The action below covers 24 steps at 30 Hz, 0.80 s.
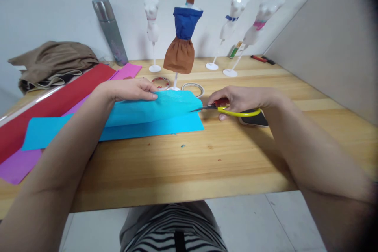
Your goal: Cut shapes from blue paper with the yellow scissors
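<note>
My left hand (132, 89) is closed on the upper edge of a folded sheet of bright blue crepe paper (153, 108), with the thumb lying along its top. In my right hand (243, 97) is a pair of scissors (240, 113) with yellow handles. Their dark blades point left and meet the right end of the paper's raised layer. Another layer of the blue paper lies beneath it on the table. A dark phone-like object (254, 119) sits under my right hand, partly covered.
Behind the paper stands a mini mannequin (185, 27) in a blue top and brown skirt, among several bare white ones. Tape rolls (193, 88) lie at its base. To the left are red paper (67, 90), purple paper (20, 165), a grey flask (110, 33) and brown cloth (59, 61).
</note>
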Each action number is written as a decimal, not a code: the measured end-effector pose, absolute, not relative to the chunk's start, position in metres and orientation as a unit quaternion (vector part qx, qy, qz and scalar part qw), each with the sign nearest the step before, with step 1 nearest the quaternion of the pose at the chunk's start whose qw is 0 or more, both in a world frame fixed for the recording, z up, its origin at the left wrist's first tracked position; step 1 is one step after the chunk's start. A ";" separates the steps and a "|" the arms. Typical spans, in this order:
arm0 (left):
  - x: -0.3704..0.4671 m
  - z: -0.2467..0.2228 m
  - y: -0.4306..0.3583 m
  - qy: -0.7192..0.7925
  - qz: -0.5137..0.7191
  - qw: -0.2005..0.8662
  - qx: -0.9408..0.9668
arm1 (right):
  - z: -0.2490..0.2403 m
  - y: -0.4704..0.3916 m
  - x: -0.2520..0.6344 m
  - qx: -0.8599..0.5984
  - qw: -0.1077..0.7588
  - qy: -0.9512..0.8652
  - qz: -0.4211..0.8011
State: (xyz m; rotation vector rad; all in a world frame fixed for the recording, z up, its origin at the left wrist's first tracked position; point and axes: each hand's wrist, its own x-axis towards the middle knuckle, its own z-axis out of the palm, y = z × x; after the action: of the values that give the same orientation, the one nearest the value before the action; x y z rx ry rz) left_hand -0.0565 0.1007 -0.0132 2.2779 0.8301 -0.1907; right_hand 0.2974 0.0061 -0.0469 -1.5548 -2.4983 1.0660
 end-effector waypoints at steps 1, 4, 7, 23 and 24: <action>-0.056 -0.012 0.100 0.322 -0.073 0.344 0.879 | -0.047 0.006 0.298 -0.499 0.003 -0.797 0.339; -0.055 -0.011 0.098 0.332 -0.077 0.343 0.876 | -0.048 0.008 0.300 -0.507 -0.004 -0.795 0.334; -0.054 -0.012 0.100 0.324 -0.079 0.349 0.876 | -0.051 0.009 0.302 -0.504 0.000 -0.796 0.335; -0.056 -0.017 0.104 0.333 -0.077 0.369 0.864 | -0.048 0.008 0.300 -0.496 0.016 -0.790 0.359; -0.056 -0.016 0.103 0.334 -0.076 0.370 0.864 | -0.048 0.008 0.300 -0.497 0.014 -0.791 0.358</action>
State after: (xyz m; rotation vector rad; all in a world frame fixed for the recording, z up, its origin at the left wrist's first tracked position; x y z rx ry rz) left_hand -0.0561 0.1026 -0.0164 2.2158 0.8559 -0.1946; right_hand 0.3002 0.0079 -0.0480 -1.5460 -2.4614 1.1134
